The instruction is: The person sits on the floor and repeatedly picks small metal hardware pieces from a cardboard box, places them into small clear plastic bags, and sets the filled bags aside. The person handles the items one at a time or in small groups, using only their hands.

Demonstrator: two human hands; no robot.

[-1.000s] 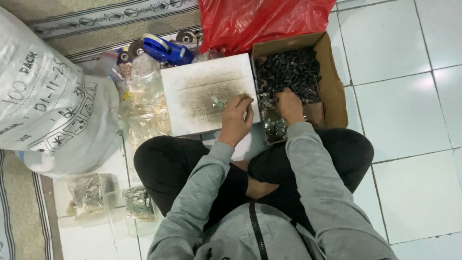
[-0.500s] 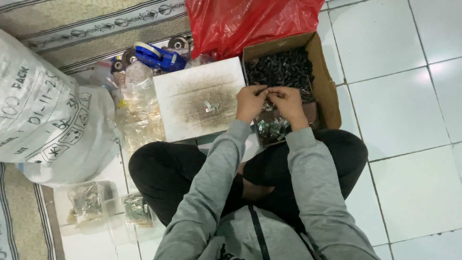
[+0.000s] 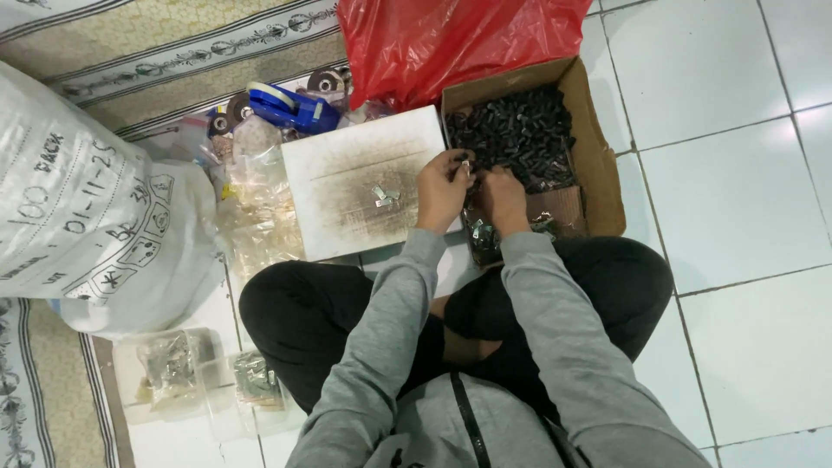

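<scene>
Since a second ago the left hand left the board and met the right hand at the box edge. Both pinch a small metal clip; assembly seems underway. White tiled floor; a red bag behind the box.

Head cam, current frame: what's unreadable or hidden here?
- Small metal piece pinched at the left hand: too small to tell its shape.
- Right hand: palm and fingertips face away, grip unclear.
- Dark parts in the cardboard box: a blurred mass, single pieces not distinguishable.
- Red plastic bag: cut off by the top edge, contents hidden.
- White sack: cut off at the left edge.
</scene>
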